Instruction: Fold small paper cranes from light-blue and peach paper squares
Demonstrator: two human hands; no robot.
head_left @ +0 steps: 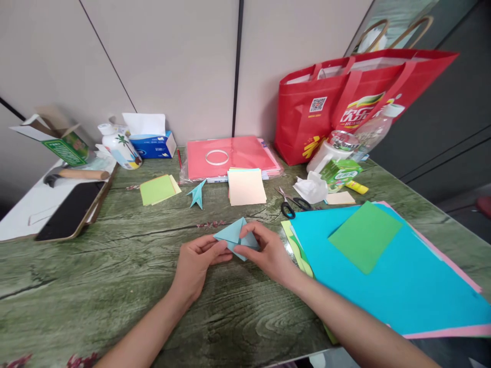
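A light blue sheet of origami paper (231, 232), folded into triangular flaps, is held just above the table between both hands. My left hand (201, 258) pinches its left corner, thumb on top and fingers beneath. At the right side, my right hand (266, 250) grips a flap, with its thumb and forefinger near the middle crease. Beyond the hands lies a finished-looking blue folded paper figure (197, 195) with pointed ends. A stack of pale pink square paper (247, 187) is to its right.
Black-handled scissors (288, 207) lie right of the stack. Large blue sheets (376, 296) with a green square (366, 236) cover the right side. Green paper squares (157, 190), a phone (71, 212) and a hammer (76, 174) are leftward. A red bag (299, 117) stands behind.
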